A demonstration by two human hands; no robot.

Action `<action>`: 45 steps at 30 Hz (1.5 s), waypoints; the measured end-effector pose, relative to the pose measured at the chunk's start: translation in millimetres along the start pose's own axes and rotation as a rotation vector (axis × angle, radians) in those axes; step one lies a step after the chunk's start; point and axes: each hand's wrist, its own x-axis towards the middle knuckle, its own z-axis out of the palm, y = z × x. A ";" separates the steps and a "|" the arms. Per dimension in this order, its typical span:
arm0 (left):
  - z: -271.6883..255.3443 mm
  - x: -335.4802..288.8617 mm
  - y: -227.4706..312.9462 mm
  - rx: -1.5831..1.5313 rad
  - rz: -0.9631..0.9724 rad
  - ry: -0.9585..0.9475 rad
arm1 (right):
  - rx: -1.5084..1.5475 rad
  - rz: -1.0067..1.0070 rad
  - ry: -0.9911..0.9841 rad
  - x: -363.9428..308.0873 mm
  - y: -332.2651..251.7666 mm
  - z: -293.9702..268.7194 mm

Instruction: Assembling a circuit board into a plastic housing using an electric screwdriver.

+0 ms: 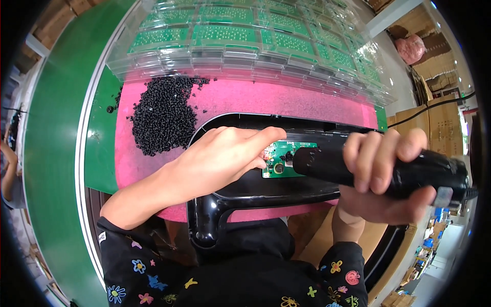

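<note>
My right hand (386, 166) is wrapped round a black electric screwdriver (327, 165), its front end over a green circuit board (279, 170). The board sits inside a long black plastic housing (276, 192) on the pink mat. My left hand (230, 148) rests at the board's left end, its fingers curled with index finger and thumb at the board. Whether they pinch anything small is hidden. Small dark bits (287, 157) show by the screwdriver's front end, and the bit itself cannot be made out.
A heap of small black screws (163, 115) lies on the pink mat (245, 97) at the left. Behind stand stacked clear trays (225, 53) holding green boards. A black cable (429, 107) hangs at the right, near cardboard boxes (445, 120).
</note>
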 end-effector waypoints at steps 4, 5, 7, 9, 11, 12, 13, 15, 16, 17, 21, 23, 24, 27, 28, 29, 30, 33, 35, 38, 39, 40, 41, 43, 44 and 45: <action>2.7 -5.8 -7.1 0.128 -0.005 0.039 | -0.116 0.108 0.115 -1.9 23.2 3.4; 3.7 -6.5 -9.7 0.185 0.016 0.055 | -0.143 0.140 0.108 -0.9 25.7 1.7; 3.5 -5.2 -7.5 0.193 0.035 0.072 | -0.193 0.165 0.115 -0.9 26.7 2.4; 3.2 -5.1 -6.0 0.201 0.051 0.089 | -0.206 0.177 0.121 -1.8 28.1 3.6; 3.5 -5.7 -6.1 0.192 0.041 0.077 | -0.278 0.207 0.151 -1.7 28.9 8.8; 3.4 -5.4 -4.9 0.186 0.040 0.078 | -0.281 0.211 0.151 -0.4 28.4 11.2; 3.2 -4.9 -3.8 0.186 0.025 0.061 | -0.318 0.220 0.120 1.7 27.9 13.4; 3.5 -5.4 -3.9 0.186 0.002 0.049 | -0.318 0.300 0.037 6.0 24.4 15.5; 3.8 -6.4 -4.6 0.223 0.010 0.056 | -0.315 0.337 0.001 9.7 23.8 14.7; 3.9 -7.7 -4.3 0.261 0.018 0.063 | -0.298 0.357 -0.021 11.2 24.9 14.5; 4.1 -5.4 -6.0 0.247 0.077 0.095 | -0.208 0.387 -0.088 16.7 37.1 10.4; 3.2 -6.2 -5.3 0.221 0.070 0.086 | -0.182 0.388 -0.123 19.7 38.1 9.1; 2.4 -6.3 -5.1 0.222 0.069 0.085 | -0.154 0.394 -0.153 19.9 39.0 8.1; 0.0 -5.7 -3.6 0.207 0.059 0.056 | -0.198 0.347 -0.069 17.5 43.3 14.4; -0.1 -5.0 -3.0 0.193 0.047 0.052 | -0.200 0.343 -0.069 16.4 41.3 14.8; -0.2 -4.2 -2.5 0.179 0.035 0.048 | -0.200 0.349 -0.070 15.0 38.5 14.6; -0.1 -4.6 -1.5 0.186 0.035 0.051 | -0.195 0.353 -0.074 14.5 36.1 14.3; 2.2 -5.5 -3.7 0.198 0.042 0.056 | -0.200 0.334 -0.093 13.6 35.0 12.2; 3.4 -5.5 -8.2 0.209 0.041 0.042 | -0.235 0.305 -0.052 10.4 33.8 12.2; 2.4 -7.6 -6.4 0.168 -0.010 -0.010 | -0.223 0.234 0.103 2.4 24.6 24.3; 1.4 -7.3 -5.3 0.168 0.018 -0.026 | -0.132 0.236 0.063 -1.0 18.6 19.4; 0.5 -6.2 -3.6 0.166 0.016 -0.022 | -0.051 0.163 -0.039 0.3 15.9 12.4; -0.1 -4.5 -1.5 0.101 0.070 -0.027 | -0.014 0.120 -0.038 0.2 12.1 12.4; 1.4 -1.8 -1.8 0.013 0.207 0.000 | 0.030 0.069 -0.024 0.3 1.5 15.3; 1.7 -1.6 -1.5 0.011 0.209 -0.002 | 0.038 0.064 -0.015 0.7 -3.7 16.1; 1.9 -2.6 -2.0 -0.018 0.197 0.010 | 0.050 0.074 -0.030 1.4 -5.9 14.1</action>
